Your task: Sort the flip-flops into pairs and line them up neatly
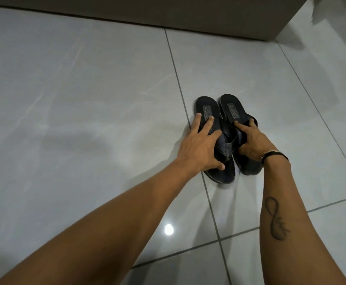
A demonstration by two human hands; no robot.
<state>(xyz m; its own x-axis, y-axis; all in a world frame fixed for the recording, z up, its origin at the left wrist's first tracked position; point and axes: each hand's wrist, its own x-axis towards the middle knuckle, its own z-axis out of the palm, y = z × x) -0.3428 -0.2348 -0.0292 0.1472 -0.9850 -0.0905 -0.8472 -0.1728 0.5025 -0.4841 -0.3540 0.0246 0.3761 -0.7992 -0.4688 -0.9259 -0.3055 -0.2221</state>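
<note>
Two dark flip-flops (225,128), heels toward the wall (168,11), are pinned side by side under the spread left hand (199,149) and the clasping right hand (250,140)

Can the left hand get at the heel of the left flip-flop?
Probably yes. The left hand already rests on the left flip-flop, fingers reaching toward its heel, and nothing lies on that end. The right hand is busy on the right flip-flop.
</note>
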